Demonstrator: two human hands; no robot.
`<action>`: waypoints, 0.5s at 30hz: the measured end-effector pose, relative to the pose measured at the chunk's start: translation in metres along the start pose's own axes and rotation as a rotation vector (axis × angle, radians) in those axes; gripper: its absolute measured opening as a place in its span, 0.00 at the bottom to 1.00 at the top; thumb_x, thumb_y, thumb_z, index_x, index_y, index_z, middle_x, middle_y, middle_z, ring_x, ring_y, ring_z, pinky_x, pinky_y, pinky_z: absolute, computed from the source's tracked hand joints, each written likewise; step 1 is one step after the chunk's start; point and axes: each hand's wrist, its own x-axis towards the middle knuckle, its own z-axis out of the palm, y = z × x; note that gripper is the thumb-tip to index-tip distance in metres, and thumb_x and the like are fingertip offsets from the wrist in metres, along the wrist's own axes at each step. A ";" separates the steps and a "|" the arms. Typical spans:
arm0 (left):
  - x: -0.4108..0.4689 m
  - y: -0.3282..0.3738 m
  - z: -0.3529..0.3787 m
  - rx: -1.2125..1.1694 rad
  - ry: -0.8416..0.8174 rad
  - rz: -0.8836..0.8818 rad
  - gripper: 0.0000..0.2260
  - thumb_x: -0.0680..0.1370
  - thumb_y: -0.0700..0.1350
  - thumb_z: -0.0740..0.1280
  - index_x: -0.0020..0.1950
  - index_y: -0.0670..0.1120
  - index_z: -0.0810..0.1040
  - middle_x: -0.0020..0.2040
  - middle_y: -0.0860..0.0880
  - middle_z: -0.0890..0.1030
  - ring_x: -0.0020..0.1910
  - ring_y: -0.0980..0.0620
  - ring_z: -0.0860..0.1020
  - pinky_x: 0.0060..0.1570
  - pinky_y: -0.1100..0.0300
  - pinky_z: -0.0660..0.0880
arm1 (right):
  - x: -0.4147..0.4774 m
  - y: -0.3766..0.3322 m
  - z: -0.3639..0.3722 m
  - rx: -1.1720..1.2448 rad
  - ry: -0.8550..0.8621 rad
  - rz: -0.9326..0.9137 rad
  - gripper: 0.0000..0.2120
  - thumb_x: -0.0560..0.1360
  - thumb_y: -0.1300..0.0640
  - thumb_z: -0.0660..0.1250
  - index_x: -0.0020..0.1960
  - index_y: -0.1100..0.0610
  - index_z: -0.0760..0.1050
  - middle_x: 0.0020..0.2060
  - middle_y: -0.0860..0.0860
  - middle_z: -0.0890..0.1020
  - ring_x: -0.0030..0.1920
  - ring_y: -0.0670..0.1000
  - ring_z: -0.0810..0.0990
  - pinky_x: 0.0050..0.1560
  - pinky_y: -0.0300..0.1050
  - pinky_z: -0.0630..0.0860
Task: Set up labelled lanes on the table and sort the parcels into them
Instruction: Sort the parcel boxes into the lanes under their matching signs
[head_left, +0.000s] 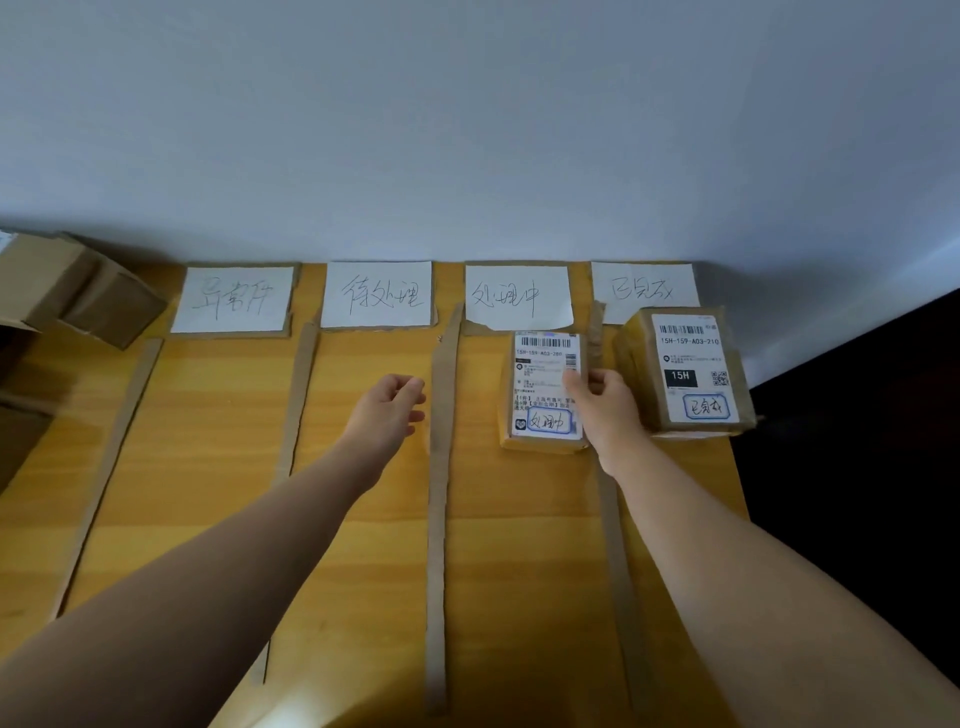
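Four handwritten paper labels (234, 299) (378, 295) (517, 296) (644, 288) lie along the far edge of the wooden table (208, 441). Cardboard strips (439, 467) divide the table into lanes. A small brown parcel (540, 384) with a white shipping label lies in the third lane. My right hand (605, 410) grips its right edge, thumb on top. A larger parcel (691, 374) sits in the fourth lane, apart from my hand. My left hand (389, 410) hovers over the second lane with its fingers loosely curled, holding nothing.
Open cardboard boxes (78, 291) stand at the far left corner. A pale wall rises right behind the labels. The table's right edge runs just past the fourth lane, with dark floor (857, 441) beyond it.
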 end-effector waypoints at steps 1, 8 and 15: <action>0.002 0.002 0.001 0.005 0.004 0.002 0.14 0.82 0.51 0.57 0.64 0.45 0.73 0.56 0.49 0.78 0.52 0.53 0.77 0.47 0.60 0.73 | 0.003 -0.003 0.002 -0.018 0.000 -0.008 0.15 0.79 0.50 0.64 0.61 0.57 0.69 0.50 0.52 0.81 0.44 0.50 0.83 0.41 0.47 0.82; 0.013 0.009 0.005 0.016 0.019 0.007 0.13 0.82 0.50 0.57 0.63 0.46 0.73 0.55 0.49 0.78 0.51 0.53 0.78 0.44 0.62 0.74 | 0.018 -0.016 0.014 -0.072 -0.008 -0.049 0.14 0.80 0.52 0.63 0.61 0.57 0.68 0.49 0.51 0.79 0.43 0.49 0.82 0.36 0.40 0.79; 0.012 0.008 -0.004 0.019 0.033 0.008 0.15 0.82 0.50 0.57 0.65 0.44 0.72 0.57 0.48 0.78 0.54 0.50 0.78 0.46 0.60 0.75 | 0.021 -0.023 0.018 -0.228 0.046 -0.111 0.15 0.80 0.49 0.62 0.62 0.57 0.68 0.47 0.49 0.78 0.40 0.47 0.80 0.34 0.37 0.77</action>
